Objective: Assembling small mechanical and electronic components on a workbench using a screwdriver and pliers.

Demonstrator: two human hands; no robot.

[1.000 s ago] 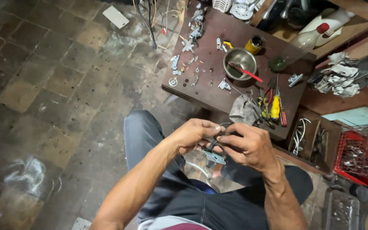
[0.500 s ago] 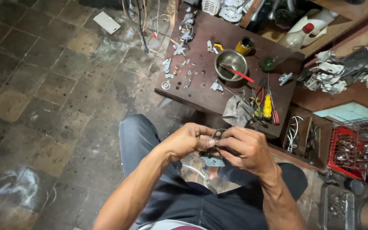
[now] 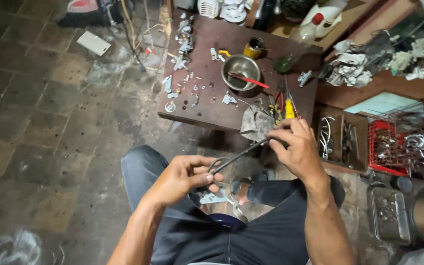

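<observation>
The round shiny metal bowl (image 3: 240,72) sits on a dull brown wooden table (image 3: 207,105) — beside a soft, crumpled grey cloth rag (image 3: 255,122).

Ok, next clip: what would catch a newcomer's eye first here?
Two bare hands at centre: the left hand and right hand pull a dark cable taut between them, above the person's lap. Behind them stands a small brown table strewn with tiny metal parts, bearing a steel bowl and a yellow-handled screwdriver.
</observation>
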